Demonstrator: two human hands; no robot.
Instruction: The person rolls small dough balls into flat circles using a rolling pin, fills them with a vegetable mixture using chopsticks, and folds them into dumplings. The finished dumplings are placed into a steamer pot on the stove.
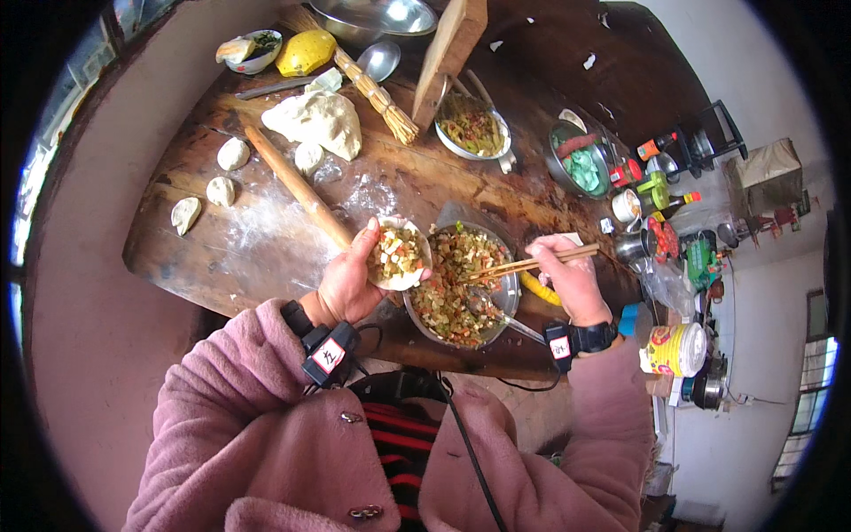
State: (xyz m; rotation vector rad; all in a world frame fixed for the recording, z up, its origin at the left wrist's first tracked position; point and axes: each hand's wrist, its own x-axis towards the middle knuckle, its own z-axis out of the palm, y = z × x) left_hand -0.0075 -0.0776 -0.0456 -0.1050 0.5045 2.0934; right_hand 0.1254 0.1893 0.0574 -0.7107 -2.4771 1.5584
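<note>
My left hand holds a round dough wrapper with chopped vegetable filling heaped on it, beside the left rim of a metal bowl. That bowl is full of chopped filling, and a metal spoon leans in it. In my right hand is a pair of wooden chopsticks, their tips in the filling. A wooden rolling pin lies left of the bowl on the floured table. Near it are a large lump of dough and several small dough pieces.
Behind the bowl stand a dish of cooked food, an upright wooden board and a straw brush. A metal basin is at the far edge. Bottles, jars and a metal bowl crowd the right side of the wooden table.
</note>
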